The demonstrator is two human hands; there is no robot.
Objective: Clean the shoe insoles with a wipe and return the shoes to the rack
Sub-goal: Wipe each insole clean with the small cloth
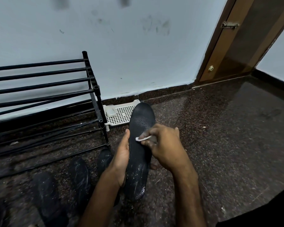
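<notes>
Wipe [143,138] on insole [142,122] (tray [121,116] w/ box [111,110]).

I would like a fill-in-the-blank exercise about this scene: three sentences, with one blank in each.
1. The left hand holds a long black ____ by its edge.
2. The right hand presses a small white ____ against it.
3. Beside the black shoe rack, a perforated tray of ____ colour sits on the floor.

Missing words: insole; wipe; white.
</notes>
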